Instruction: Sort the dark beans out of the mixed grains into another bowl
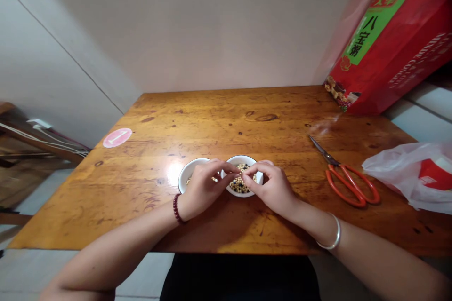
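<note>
Your two forearms come in from the lower corners of the frame and converge at the lower centre. Your left hand (pixel 202 189) is curled, knuckles up, with its thumb and forefinger pinched and pointing right. Your right hand (pixel 271 188) mirrors it, its fingertips (pixel 247 178) pinched and pointing left. The two pinches meet tip to tip, and both wrists bend slightly inward.

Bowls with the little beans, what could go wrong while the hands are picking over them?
1. The left hand and right hand crowd over the fuller bowl; a nudge might tip it and scatter the beans over the table.
2. The beans are tiny and round, so a dropped one could roll away.
3. The scissors lie near the right hand; a wide sweep might knock them off.
</note>
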Motion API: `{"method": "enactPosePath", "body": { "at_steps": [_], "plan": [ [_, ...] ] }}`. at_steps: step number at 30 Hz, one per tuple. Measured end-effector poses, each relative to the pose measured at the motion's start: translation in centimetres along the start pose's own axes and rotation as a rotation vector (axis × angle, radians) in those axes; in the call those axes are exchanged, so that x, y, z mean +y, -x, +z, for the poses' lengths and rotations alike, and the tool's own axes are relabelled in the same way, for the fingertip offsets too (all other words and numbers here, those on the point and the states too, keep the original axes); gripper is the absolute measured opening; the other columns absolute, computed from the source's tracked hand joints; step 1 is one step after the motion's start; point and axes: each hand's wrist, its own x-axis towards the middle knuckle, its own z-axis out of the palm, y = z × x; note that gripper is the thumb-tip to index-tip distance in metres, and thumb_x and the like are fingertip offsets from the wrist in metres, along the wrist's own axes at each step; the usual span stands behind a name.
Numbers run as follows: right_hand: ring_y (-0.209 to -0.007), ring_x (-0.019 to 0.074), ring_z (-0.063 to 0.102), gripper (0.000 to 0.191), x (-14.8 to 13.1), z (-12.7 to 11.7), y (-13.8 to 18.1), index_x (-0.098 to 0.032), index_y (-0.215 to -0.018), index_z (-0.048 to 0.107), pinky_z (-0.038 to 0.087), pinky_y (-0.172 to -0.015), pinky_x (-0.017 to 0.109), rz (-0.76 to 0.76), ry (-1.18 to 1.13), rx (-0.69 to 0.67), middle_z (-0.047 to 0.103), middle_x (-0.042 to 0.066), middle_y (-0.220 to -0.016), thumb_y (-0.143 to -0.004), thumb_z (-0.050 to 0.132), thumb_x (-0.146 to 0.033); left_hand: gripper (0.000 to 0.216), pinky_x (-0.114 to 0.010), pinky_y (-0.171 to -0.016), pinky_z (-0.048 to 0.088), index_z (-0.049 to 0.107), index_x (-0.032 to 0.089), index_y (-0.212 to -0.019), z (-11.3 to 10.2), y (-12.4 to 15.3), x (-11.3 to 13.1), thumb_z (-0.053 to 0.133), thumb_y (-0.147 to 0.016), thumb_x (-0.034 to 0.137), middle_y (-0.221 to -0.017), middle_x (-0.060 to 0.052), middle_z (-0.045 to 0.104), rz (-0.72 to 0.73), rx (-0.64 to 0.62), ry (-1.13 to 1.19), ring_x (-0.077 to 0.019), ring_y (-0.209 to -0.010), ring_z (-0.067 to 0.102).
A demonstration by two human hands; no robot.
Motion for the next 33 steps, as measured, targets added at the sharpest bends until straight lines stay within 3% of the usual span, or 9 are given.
{"method": "enactPosePath", "body": {
  "at_steps": [33],
  "plan": [
    [-0.074, 0.0182, 0.064, 0.011, -0.17, 0.01, 0.02, -0.024, -0.071, 0.072, 0.043, -0.082, 0.038, -0.056, -0.01, 0.0, 0.075, -0.002, -0.073, -0.08, 0.068, -0.019, 0.007, -0.021, -0.062, 0.051, 0.071, 0.024, -0.091, 0.16, 0.24, -0.15, 0.07, -0.087, 0.029, -0.086, -0.001, 0.071, 0.019, 0.019, 0.018, -0.0113, -0.076, 0.064]
  ]
}}
